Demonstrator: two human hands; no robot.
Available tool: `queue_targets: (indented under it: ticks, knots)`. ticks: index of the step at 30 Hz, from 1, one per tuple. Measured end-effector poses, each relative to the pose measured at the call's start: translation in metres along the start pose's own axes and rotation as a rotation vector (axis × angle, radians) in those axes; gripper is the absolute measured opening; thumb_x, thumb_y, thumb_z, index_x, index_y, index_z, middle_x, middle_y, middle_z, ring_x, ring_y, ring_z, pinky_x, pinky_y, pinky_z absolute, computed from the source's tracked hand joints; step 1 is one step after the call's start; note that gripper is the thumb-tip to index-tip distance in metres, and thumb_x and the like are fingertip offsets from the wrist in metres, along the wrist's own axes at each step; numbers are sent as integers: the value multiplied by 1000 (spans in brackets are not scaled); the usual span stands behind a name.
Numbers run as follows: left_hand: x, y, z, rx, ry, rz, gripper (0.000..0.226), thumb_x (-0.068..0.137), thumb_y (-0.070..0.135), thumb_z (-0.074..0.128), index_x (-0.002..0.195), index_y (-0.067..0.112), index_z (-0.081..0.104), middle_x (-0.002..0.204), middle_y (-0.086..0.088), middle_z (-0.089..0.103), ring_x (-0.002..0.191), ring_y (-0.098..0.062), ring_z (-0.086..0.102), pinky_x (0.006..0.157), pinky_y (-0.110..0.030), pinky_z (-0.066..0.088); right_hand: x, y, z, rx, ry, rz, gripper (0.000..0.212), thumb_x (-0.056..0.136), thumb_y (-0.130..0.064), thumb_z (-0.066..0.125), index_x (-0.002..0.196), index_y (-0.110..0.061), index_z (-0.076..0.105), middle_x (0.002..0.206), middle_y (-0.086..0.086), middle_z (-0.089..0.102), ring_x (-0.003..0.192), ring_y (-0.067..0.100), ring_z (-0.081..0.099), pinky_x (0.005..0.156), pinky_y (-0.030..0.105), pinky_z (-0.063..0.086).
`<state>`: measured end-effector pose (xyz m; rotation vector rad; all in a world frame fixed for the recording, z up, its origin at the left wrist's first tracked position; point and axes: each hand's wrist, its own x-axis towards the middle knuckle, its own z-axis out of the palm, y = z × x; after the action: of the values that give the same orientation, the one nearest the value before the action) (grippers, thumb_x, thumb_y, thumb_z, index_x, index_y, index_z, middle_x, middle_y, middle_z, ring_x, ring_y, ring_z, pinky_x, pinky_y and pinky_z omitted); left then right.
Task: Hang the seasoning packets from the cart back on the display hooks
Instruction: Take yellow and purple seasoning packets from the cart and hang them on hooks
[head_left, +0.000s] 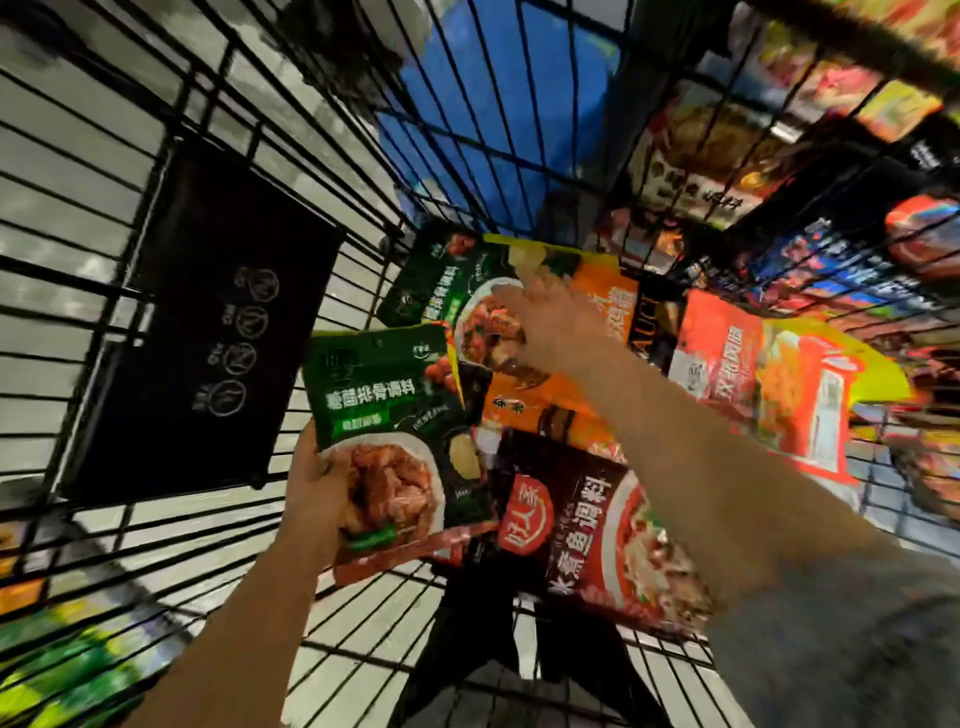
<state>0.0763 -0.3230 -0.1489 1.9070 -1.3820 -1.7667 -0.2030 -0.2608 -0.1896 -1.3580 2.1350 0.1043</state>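
Note:
I look down into a black wire cart (171, 525). My left hand (317, 493) grips the lower edge of a green seasoning packet (384, 415) with a picture of ribs, held above the cart floor. My right hand (550, 332) reaches deep into the cart and lies over a second green packet (441, 280); its fingers are blurred, so I cannot tell whether they hold it. Under and around that hand lie an orange packet (608, 312), a dark red packet (587, 530) and an orange-red packet (769, 395).
A black panel with white icons (213, 332) hangs on the cart's left wall. Shelves of colourful packets (810, 156) show through the right-hand wires. A blue surface (498, 93) lies beyond the far end. Green goods (62, 670) sit at the lower left.

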Motion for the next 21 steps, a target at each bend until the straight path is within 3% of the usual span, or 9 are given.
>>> queue_targets:
  ticks: [4,7,9,11,12,14,16,19,21]
  knots:
    - [5,-8,-4,5,19,-12,47,102,-4,40,133,30,51,119,-6,66,119,-36,59,100,-59,46,3,4,14,-87,-190,51,102,80,-76,53,156,-33,-2,165,9,-5,152,26,-3,118,54,-2]
    - [7,-12,-5,45,49,-38,48,103,4,44,120,47,59,122,-5,66,115,-31,63,97,-60,49,-3,-7,16,-164,-199,83,108,76,-79,54,157,-28,3,164,14,0,151,29,2,115,63,-3]
    - [9,-16,-6,126,59,-23,46,103,14,44,121,55,56,128,-6,63,115,-30,62,97,-59,49,-5,-18,17,-203,-166,94,92,82,-71,53,155,-29,17,162,16,15,149,32,14,115,66,0]
    - [3,-8,-2,253,70,-2,43,100,26,43,133,53,48,131,-6,61,116,-32,59,100,-57,48,-7,-28,9,-183,-66,89,62,91,-57,49,145,-28,41,148,11,45,138,31,37,116,66,2]
    - [0,-2,2,309,83,13,46,99,26,43,140,47,44,132,-8,60,117,-34,58,102,-53,46,-8,-31,4,-182,-6,69,46,93,-45,49,135,-25,52,133,8,59,128,29,48,117,63,4]
    - [-5,8,9,391,120,19,51,102,15,40,148,36,38,133,-12,57,119,-35,54,102,-46,45,-10,-37,-6,-263,95,-39,28,91,-20,51,117,-18,61,114,6,67,115,27,57,117,50,17]
    - [-6,12,14,379,139,0,53,102,11,37,148,37,38,134,-12,56,119,-35,53,102,-49,45,-14,-41,-12,-309,125,-114,29,89,-9,50,116,-12,60,116,10,66,113,30,58,107,42,33]
    - [-8,14,14,324,131,-34,55,100,9,39,141,45,43,132,-8,58,117,-32,56,100,-54,48,-29,-34,-12,-227,213,-71,29,89,-6,52,117,-8,60,110,13,67,105,33,62,90,41,45]
    - [-9,7,11,275,96,-52,57,92,11,42,133,51,48,127,-5,62,112,-31,60,96,-55,51,-52,-22,-11,-244,320,-38,27,78,-4,66,104,-8,67,82,11,68,76,31,67,59,35,47]
